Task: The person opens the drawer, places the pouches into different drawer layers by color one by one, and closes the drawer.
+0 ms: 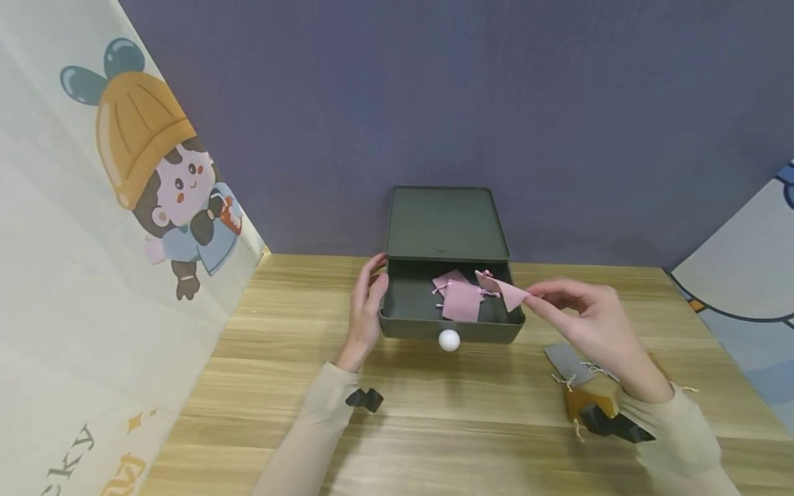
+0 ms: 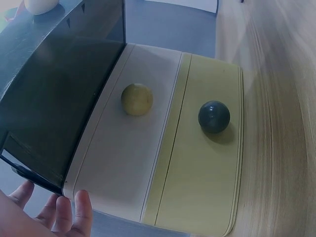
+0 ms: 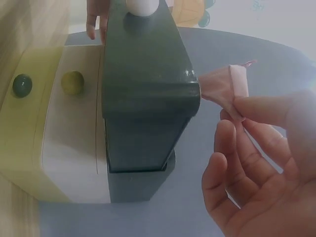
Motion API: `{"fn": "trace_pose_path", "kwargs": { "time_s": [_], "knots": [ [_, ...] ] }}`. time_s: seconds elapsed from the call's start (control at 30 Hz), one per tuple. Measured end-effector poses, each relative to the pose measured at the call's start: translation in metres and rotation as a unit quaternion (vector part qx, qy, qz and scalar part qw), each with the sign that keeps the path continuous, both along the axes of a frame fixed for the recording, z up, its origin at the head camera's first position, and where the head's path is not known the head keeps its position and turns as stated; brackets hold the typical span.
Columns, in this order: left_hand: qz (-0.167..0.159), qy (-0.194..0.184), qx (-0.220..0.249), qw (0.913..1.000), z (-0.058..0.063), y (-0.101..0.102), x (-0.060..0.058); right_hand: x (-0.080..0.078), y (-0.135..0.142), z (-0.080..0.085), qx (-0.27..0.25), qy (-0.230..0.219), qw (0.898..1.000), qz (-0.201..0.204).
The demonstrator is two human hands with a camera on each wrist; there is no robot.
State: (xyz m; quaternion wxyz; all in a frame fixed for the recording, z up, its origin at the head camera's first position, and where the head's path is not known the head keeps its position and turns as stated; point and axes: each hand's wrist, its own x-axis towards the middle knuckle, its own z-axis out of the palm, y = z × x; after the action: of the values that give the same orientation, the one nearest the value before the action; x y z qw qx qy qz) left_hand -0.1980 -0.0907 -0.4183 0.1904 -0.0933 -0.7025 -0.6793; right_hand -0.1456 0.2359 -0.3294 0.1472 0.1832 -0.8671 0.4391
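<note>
A small stacked drawer cabinet (image 1: pixel 445 219) has its dark green top drawer (image 1: pixel 406 328) pulled out, with a white knob (image 1: pixel 449 340). Inside that drawer lie pink drawstring pouches (image 1: pixel 462 301), overlapping. Above its right side, my right hand (image 1: pixel 579 313) pinches another pink pouch (image 1: pixel 510 293) by a corner between thumb and fingers; the right wrist view shows this pouch (image 3: pixel 217 86) beside the drawer wall. Against the left side of the cabinet rests my left hand (image 1: pixel 366 303). In the left wrist view its fingertips (image 2: pixel 82 207) touch the side near the top drawer.
Under the top drawer are a white drawer (image 2: pixel 123 163) with a yellow knob and a yellow drawer (image 2: pixel 197 173) with a dark green knob. Grey pouches (image 1: pixel 567 364) and mustard pouches (image 1: pixel 592 396) lie on the wooden table (image 1: pixel 446 434), partly behind the right forearm. A blue-grey panel (image 1: pixel 434 103) stands behind.
</note>
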Motion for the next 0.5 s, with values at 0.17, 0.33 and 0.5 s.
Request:
{"fn": "trace_pose_path", "kwargs": {
  "time_s": [0.17, 0.33, 0.5],
  "knots": [
    [-0.009, 0.000, 0.003, 1.0000, -0.001, -0.001, 0.004, 0.006, -0.007, -0.001, 0.001, -0.002, 1.000, 0.002],
    [-0.017, 0.001, 0.004, 0.9998, -0.001, -0.003, 0.007, 0.011, -0.013, -0.004, 0.011, -0.004, 1.000, -0.003],
    [-0.021, 0.000, 0.003, 0.9998, -0.002, -0.005, 0.012, 0.017, -0.020, -0.004, 0.018, -0.020, 1.000, -0.008]
  ]
}}
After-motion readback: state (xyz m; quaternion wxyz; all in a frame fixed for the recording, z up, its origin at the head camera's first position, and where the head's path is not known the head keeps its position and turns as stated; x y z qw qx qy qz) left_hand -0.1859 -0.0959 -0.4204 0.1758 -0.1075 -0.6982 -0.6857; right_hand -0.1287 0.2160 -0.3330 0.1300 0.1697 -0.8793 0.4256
